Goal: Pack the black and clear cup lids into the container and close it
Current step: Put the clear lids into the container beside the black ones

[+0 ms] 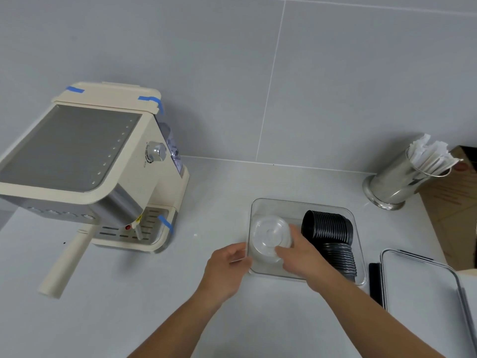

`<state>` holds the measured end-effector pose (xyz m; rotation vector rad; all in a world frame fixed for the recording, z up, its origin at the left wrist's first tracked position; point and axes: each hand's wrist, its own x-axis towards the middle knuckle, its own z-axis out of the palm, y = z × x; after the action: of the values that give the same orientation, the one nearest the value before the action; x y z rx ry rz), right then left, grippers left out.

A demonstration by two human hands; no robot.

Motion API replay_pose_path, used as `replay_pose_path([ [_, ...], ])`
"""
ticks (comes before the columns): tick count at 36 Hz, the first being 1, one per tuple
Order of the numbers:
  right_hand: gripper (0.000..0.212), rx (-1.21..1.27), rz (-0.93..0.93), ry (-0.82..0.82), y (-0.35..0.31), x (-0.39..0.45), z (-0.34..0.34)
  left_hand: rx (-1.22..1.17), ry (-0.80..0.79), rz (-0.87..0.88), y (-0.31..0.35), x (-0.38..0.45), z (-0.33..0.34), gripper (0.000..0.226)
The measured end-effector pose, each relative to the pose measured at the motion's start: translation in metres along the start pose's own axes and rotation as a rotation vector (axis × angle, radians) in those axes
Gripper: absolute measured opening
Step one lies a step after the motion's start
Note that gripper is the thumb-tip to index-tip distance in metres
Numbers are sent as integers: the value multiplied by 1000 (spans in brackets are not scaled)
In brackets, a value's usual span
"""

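A clear rectangular container (278,202) sits on the white counter. Inside it, along the right side, lie stacks of black cup lids (329,227) on their sides. My right hand (303,257) is inside the container, gripping a stack of clear cup lids (269,235) at its left half. My left hand (227,267) holds the container's near left wall, fingers curled on the rim. The container's lid (418,277), clear with dark clasps, lies flat on the counter to the right.
A cream espresso machine (85,164) with blue tape and a protruding handle stands at the left. A steel cup of paper-wrapped straws (402,177) stands at the back right, with a brown cardboard box (449,210) beside it. A grey tiled wall is behind.
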<state>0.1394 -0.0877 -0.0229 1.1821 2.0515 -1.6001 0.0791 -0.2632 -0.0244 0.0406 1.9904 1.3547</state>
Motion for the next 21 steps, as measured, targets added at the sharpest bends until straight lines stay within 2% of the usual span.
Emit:
replay_pose_path([
  [3, 66, 17, 10, -7, 3, 6, 0, -19, -13, 13, -2, 0, -2, 27],
  [7, 39, 117, -25, 38, 1, 11, 1, -32, -22, 48, -4, 1, -2, 19],
  [12, 32, 222, -48, 84, -1, 19, 4, 8, -71, 110, -8, 4, 0, 12],
  [15, 49, 227, -36, 101, 3, 25, 6, 6, -86, 117, -9, 5, -2, 16],
  [17, 53, 244, -27, 98, 5, 25, 7, 6, -90, 112, -8, 4, -2, 21],
  [21, 25, 247, -40, 105, -2, 23, 9, -6, -88, 97, -6, 1, -4, 30],
])
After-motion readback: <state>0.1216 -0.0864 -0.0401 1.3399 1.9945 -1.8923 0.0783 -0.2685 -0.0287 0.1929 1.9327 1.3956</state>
